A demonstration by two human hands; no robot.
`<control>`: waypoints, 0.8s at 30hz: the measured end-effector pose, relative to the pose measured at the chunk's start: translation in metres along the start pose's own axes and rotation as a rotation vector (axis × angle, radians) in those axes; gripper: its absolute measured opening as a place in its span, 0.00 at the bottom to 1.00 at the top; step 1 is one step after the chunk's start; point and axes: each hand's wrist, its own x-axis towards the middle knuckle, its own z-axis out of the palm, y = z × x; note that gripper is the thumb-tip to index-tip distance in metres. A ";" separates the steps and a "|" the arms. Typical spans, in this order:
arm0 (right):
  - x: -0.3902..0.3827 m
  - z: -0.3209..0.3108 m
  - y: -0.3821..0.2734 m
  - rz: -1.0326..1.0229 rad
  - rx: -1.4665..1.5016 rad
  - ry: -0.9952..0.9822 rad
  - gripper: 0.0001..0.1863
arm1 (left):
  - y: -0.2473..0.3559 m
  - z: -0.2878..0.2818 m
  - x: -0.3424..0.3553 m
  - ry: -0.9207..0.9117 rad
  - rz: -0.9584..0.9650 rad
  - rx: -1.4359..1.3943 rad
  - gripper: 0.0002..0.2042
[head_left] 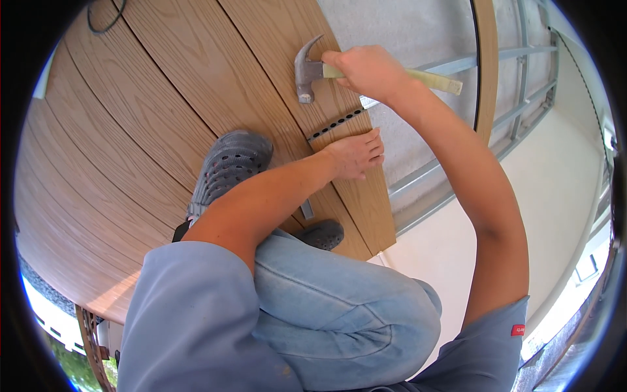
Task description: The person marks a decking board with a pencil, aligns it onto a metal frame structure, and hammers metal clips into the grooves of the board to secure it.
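A crouching person in blue jeans and a grey perforated shoe works on wood-grain decking boards at upper centre of the frame. The right hand is closed tight around the pale wooden handle of a steel claw hammer, its head poised just above the board. The left hand lies flat, fingers spread, pressing the outermost board beside a dark perforated metal strip that crosses its edge. This looks like the fastening step; the next blow would call for a square, controlled strike clear of the bracing fingers. A grey metal frame shows at upper right.
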 end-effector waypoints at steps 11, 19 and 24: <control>-0.004 0.008 0.004 -0.034 -0.002 0.076 0.08 | 0.004 0.000 0.005 -0.002 -0.016 -0.005 0.32; -0.004 0.009 0.003 -0.093 -0.064 -0.103 0.09 | 0.008 0.002 0.006 -0.015 0.003 0.020 0.32; -0.016 0.011 0.000 -0.185 -0.155 -0.250 0.10 | 0.004 0.001 0.005 -0.013 -0.004 -0.013 0.31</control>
